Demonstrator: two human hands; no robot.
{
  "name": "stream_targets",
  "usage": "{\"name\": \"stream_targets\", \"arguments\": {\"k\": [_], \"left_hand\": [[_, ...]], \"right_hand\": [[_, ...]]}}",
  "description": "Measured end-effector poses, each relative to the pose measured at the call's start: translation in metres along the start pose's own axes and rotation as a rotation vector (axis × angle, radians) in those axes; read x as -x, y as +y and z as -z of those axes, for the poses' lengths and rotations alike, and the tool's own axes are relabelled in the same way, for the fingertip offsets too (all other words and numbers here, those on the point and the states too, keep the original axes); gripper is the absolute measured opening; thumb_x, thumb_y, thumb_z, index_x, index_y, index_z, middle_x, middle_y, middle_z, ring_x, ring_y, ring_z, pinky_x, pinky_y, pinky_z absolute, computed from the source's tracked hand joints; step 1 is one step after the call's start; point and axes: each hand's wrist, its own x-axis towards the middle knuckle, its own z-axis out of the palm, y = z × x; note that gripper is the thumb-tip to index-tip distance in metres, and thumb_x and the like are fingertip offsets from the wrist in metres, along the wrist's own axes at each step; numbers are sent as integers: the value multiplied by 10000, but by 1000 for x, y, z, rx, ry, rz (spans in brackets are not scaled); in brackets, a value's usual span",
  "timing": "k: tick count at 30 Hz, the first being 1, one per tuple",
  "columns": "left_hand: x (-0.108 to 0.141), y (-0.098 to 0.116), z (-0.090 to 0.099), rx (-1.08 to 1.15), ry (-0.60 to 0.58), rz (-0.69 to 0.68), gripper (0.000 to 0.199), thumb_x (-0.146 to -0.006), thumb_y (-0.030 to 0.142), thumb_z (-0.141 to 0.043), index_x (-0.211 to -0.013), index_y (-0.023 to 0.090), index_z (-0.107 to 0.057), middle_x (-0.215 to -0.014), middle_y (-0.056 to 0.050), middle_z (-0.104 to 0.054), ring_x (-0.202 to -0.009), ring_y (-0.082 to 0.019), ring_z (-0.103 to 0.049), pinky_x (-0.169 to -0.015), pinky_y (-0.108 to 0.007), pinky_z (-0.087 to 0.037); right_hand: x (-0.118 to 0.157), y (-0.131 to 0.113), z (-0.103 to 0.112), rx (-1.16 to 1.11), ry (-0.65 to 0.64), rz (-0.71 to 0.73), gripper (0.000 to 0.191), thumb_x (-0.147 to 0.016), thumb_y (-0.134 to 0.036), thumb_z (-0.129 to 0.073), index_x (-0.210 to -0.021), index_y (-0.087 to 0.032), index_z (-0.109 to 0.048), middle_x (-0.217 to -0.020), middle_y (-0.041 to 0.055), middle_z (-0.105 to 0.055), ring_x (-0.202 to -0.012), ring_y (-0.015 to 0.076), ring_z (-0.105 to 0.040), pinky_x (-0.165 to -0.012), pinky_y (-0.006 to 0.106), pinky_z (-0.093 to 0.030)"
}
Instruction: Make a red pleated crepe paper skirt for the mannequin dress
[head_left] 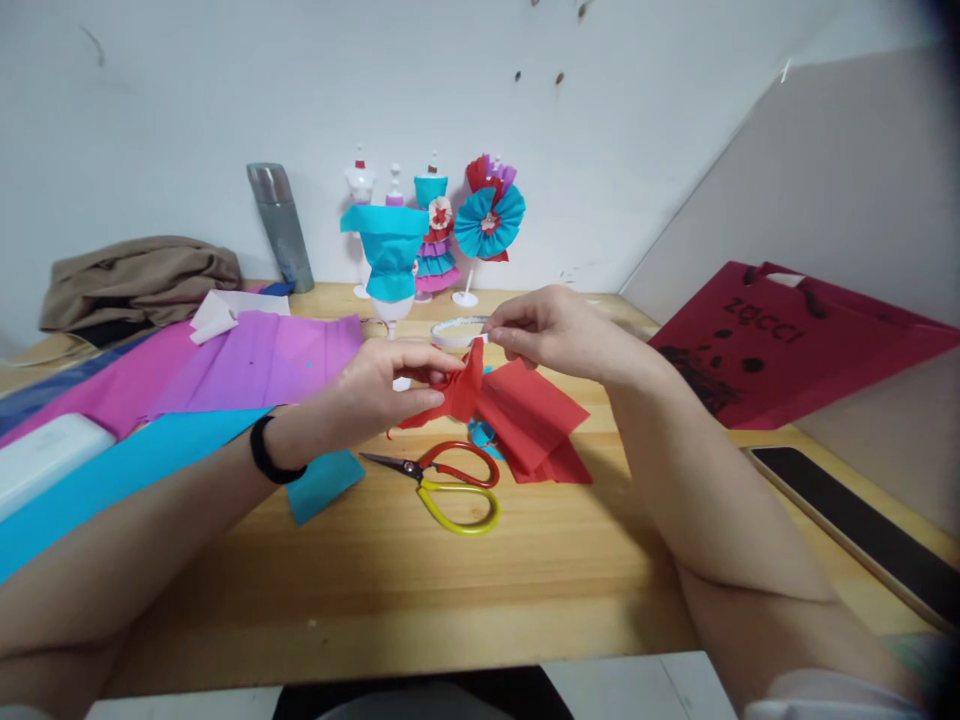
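Observation:
In the middle, my left hand (405, 380) pinches a gathered piece of red crepe paper (466, 388) between thumb and fingers. My right hand (551, 328) is closed in a pinch at the right edge of a white ring (448, 336), which looks like a roll of tape. Whether the fingers grip the ring itself or a strip from it cannot be made out. Below the hands lie folded red paper sheets (529, 420), small blue scraps (481, 434) and scissors (420, 470) with one red and one yellow handle, blades pointing left.
Small dress forms in paper outfits, one in a blue top (390, 250), stand by the wall beside a flask (281, 230). Purple paper (262, 365) and blue paper (172, 450) spread leftward. On the right are a red bag (795, 350) and a phone (847, 520).

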Motion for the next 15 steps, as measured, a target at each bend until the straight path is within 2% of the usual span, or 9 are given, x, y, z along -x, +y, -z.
{"name": "stream_targets", "arguments": {"k": [4,8,11,15], "left_hand": [[3,1,-4,-194,-4,-180,273,-787,134,-608,-1022,133,-748,-922,-81,-750,-830,-149,-668,-759,-259,-536],[4,4,-8,-287,33,-175,281,-779,119,-604,-1022,161,-740,-868,-46,-739,-780,-128,-653,-716,-226,-528],[2,7,-6,-249,85,-55,286,-751,108,-575,-984,161,-732,-758,-16,-696,-691,-115,-618,-633,-214,-504],[-4,9,0,-33,119,282,331,-675,68,-536,-963,159,-671,-663,20,-627,-613,-111,-608,-566,-209,-468]], "right_hand": [[0,-1,0,46,13,15,182,-860,-163,-556,-727,-150,-680,-531,-19,-516,-492,95,-430,-524,269,-318],[1,-3,1,77,36,22,168,-850,-159,-569,-737,-152,-693,-553,-11,-540,-518,104,-445,-557,281,-326],[2,-6,3,110,52,1,168,-842,-160,-565,-738,-155,-696,-560,-8,-547,-524,110,-452,-566,286,-327],[5,-10,3,139,55,-6,180,-833,-160,-546,-744,-144,-702,-586,2,-576,-546,119,-480,-590,288,-348]]}}
